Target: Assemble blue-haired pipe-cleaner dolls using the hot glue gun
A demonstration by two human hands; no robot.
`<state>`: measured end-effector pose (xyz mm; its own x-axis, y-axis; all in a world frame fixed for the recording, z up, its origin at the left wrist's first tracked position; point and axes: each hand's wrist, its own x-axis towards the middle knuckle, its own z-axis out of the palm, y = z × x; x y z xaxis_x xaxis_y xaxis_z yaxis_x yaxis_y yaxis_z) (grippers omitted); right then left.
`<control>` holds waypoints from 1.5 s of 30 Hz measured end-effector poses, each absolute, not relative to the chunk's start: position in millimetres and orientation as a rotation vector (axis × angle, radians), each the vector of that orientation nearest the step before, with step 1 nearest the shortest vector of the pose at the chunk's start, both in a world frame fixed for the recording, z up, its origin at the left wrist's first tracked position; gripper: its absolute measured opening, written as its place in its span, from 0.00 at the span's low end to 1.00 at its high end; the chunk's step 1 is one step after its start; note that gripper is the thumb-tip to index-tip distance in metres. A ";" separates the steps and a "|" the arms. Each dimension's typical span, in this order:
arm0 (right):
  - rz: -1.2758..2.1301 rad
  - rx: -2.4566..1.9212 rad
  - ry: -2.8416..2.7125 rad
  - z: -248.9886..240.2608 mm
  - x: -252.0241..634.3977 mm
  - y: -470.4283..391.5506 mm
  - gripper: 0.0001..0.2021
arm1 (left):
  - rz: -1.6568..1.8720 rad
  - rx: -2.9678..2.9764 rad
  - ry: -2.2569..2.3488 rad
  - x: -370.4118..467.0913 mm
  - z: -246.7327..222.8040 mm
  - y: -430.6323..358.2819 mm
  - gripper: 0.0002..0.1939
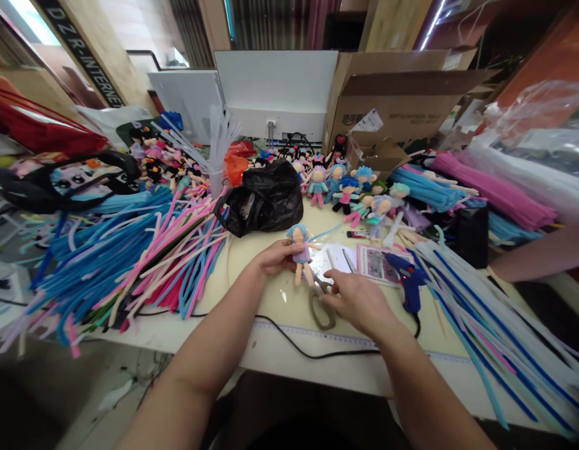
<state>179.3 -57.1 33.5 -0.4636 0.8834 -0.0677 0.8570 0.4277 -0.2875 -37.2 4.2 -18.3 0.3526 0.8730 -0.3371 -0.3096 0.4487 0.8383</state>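
Between the fingers of my left hand (280, 256) is a small doll (300, 253) with light-blue hair, a lilac body and peach limbs, held upright over the table. A light-blue strip (327, 232) runs off to the right from beside its head. My right hand (357, 300) is closed around scissors (321, 314) with dull olive handles. Their blades point toward the doll's legs; whether they touch it I cannot tell. Just beyond my hands lie a white sheet (335, 257) with small scraps and a pink-edged card (378, 264).
A blue glue gun (408, 281) rests right of my right hand. Bundles of fuzzy stems (125, 250) cover the left, more stems (495, 325) the right. A black plastic bag (270, 197) and several finished dolls (350, 187) stand behind. A black cable (308, 355) crosses the front edge.
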 end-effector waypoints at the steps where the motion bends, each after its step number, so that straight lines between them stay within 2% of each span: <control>1: 0.390 -1.584 -2.609 30.1 179.4 -63.9 0.17 | 0.868 0.756 0.897 -36.9 -18.3 4.2 0.22; 4: 0.255 -1.603 -2.613 12.5 177.2 -78.1 0.23 | 0.871 0.761 0.885 -35.4 -17.8 2.6 0.23; 7: 0.202 -1.606 -2.553 -5.0 174.5 -84.2 0.24 | 0.860 0.786 0.873 -34.6 -17.0 1.0 0.25; 13: 0.376 -1.528 -2.430 -12.4 181.1 -87.1 0.27 | 0.951 0.777 0.850 -32.1 -17.6 1.2 0.24; 18: 0.385 -1.543 -2.495 -6.1 184.0 -95.0 0.30 | 1.036 0.753 0.821 -34.2 -12.4 1.0 0.19; 22: 0.298 -1.530 -2.599 -4.3 186.0 -101.1 0.26 | 1.096 0.726 0.788 -43.5 -5.3 -1.2 0.16; 26: 0.152 -1.506 -2.481 10.5 186.5 -87.4 0.14 | 1.023 0.780 0.676 -44.5 -2.6 -6.7 0.19; 29: -0.081 -1.337 -2.306 30.1 179.9 -63.4 0.18 | 0.918 0.845 0.605 -37.0 -1.8 -12.4 0.21; 31: -0.143 -1.201 -2.379 39.6 173.6 -48.5 0.16 | 0.860 0.881 0.571 -33.0 -1.0 -15.4 0.22; 33: -0.122 -1.164 -2.505 43.1 169.3 -39.7 0.10 | 0.836 0.907 0.553 -33.0 0.1 -16.6 0.21; 40: -0.001 -1.426 -2.338 36.5 182.8 -44.9 0.12 | 0.963 0.930 0.554 -48.5 3.2 -11.6 0.20; 45: 0.226 -1.451 -2.215 37.5 182.6 -48.5 0.11 | 1.009 0.879 0.583 -41.0 0.3 -11.5 0.19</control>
